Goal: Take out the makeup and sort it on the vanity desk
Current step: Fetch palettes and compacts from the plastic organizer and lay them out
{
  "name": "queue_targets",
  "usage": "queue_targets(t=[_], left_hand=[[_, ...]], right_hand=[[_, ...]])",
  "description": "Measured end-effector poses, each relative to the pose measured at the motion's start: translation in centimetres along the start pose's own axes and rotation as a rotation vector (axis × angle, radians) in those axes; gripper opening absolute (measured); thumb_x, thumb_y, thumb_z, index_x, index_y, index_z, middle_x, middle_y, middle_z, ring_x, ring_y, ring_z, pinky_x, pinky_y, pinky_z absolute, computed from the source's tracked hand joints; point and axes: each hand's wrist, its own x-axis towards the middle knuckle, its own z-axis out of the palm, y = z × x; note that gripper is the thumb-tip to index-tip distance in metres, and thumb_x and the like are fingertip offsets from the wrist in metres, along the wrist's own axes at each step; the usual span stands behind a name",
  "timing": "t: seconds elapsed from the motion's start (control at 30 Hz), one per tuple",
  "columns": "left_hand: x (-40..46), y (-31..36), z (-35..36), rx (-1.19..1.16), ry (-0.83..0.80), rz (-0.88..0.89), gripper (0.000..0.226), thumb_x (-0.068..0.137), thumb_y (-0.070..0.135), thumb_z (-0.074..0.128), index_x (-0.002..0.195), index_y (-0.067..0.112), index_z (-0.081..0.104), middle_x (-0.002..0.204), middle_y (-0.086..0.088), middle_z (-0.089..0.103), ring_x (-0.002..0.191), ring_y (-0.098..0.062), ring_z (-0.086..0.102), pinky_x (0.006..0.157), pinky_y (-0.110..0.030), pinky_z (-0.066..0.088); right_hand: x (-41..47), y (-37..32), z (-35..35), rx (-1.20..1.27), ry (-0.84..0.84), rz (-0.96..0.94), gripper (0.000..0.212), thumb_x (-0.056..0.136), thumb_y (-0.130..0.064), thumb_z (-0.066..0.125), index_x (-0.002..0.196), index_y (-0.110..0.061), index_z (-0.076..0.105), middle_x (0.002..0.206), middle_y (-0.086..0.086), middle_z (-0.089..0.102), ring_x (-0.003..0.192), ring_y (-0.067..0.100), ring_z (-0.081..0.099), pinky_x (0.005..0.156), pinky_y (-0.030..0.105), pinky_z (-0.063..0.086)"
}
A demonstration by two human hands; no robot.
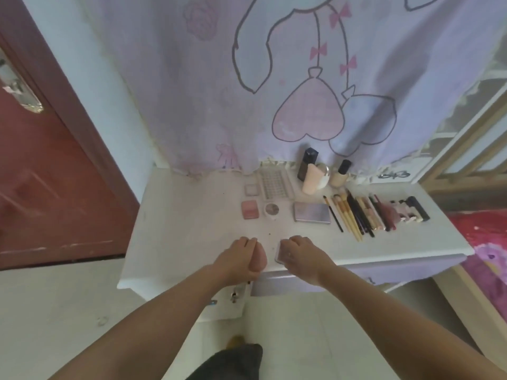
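We see the white tabletop (192,215) with sorted makeup far right. At its near edge, our left hand (236,259) curls around a soft, light pink sponge (260,260); our right hand (301,255) grips a small, slippery compact (279,255), best held by its edges.

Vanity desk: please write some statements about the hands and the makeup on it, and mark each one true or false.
1. The left hand holds a pink sponge. True.
2. The right hand rests on the brushes. False: it grips a small clear case near the desk's front edge.
3. The brushes lie right of the grey palette. True.
4. The pink blush compact stands on the floor. False: it lies on the desk.
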Motion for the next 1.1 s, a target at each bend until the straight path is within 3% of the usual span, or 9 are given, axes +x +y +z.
queue_targets(t=[0.27, 0.43, 0.57, 0.73, 0.83, 0.97, 1.1], left_hand=[[7.8, -1.6, -1.0, 0.139, -0.091, 0.02, 0.084, 0.08, 0.036, 0.063, 0.146, 0.012, 0.016, 0.144, -0.01, 0.029, 0.129, -0.027, 0.033, 0.1, -0.039, 0.039], [9.1, -1.6, -0.3, 0.265, -0.103, 0.029, 0.084, 0.08, 0.036, 0.061, 0.145, 0.012, 0.015, 0.142, -0.012, 0.028, 0.129, -0.029, 0.031, 0.1, -0.039, 0.038], [9.0, -1.5, -0.4, 0.229, -0.141, 0.0, 0.089, 0.08, 0.04, 0.06, 0.148, 0.014, 0.009, 0.147, -0.01, 0.022, 0.134, -0.028, 0.025, 0.105, -0.038, 0.033], [10.0, 0.0, -2.8, 0.161, 0.03, 0.09, 0.068, 0.09, 0.037, 0.047, 0.147, 0.015, 0.019, 0.146, -0.008, 0.031, 0.132, -0.025, 0.032, 0.105, -0.035, 0.031], [11.5, 2.2, -4.8, 0.159, 0.074, 0.201, 0.062, 0.092, 0.038, 0.047, 0.145, 0.018, 0.023, 0.142, -0.004, 0.037, 0.127, -0.021, 0.037, 0.105, -0.033, 0.032], [13.0, 5.8, -6.1, 0.239, 0.183, 0.398, 0.056, 0.095, 0.042, 0.04, 0.144, 0.02, 0.024, 0.14, -0.001, 0.04, 0.129, -0.021, 0.037, 0.107, -0.036, 0.029], [12.4, 9.3, -4.8, 0.378, 0.144, 0.611, 0.056, 0.095, 0.049, 0.031, 0.144, 0.021, 0.023, 0.146, 0.0, 0.032, 0.135, -0.018, 0.027, 0.113, -0.043, 0.019]], right_hand=[[6.6, 2.5, -0.7, -0.115, -0.149, -0.098, 0.049, 0.088, -0.027, 0.054, 0.133, -0.016, 0.037, 0.136, 0.008, 0.038, 0.126, 0.029, 0.036, 0.091, 0.04, 0.048], [7.7, 3.6, -0.9, -0.15, -0.197, -0.147, 0.051, 0.09, -0.028, 0.053, 0.135, -0.016, 0.034, 0.139, 0.008, 0.034, 0.127, 0.029, 0.034, 0.091, 0.042, 0.048], [7.5, 3.8, -1.0, -0.136, -0.212, -0.169, 0.053, 0.089, -0.031, 0.054, 0.135, -0.015, 0.034, 0.14, 0.007, 0.033, 0.127, 0.028, 0.034, 0.092, 0.041, 0.047], [7.0, 4.7, -3.5, -0.128, -0.047, -0.143, 0.049, 0.093, -0.032, 0.051, 0.138, -0.016, 0.037, 0.144, 0.006, 0.037, 0.131, 0.026, 0.035, 0.102, 0.038, 0.038], [5.4, 5.6, -5.1, -0.148, 0.148, -0.028, 0.045, 0.098, -0.041, 0.037, 0.137, -0.019, 0.041, 0.147, 0.005, 0.037, 0.135, 0.023, 0.034, 0.108, 0.038, 0.03], [1.0, 6.0, -6.4, -0.177, 0.427, 0.287, 0.054, 0.098, -0.046, 0.024, 0.141, -0.018, 0.041, 0.149, 0.007, 0.038, 0.138, 0.026, 0.033, 0.112, 0.045, 0.028], [-5.9, 4.6, -3.8, -0.168, 0.342, 0.761, 0.065, 0.092, -0.054, -0.002, 0.151, -0.026, 0.005, 0.159, 0.003, 0.005, 0.147, 0.023, 0.002, 0.116, 0.051, -0.001]])
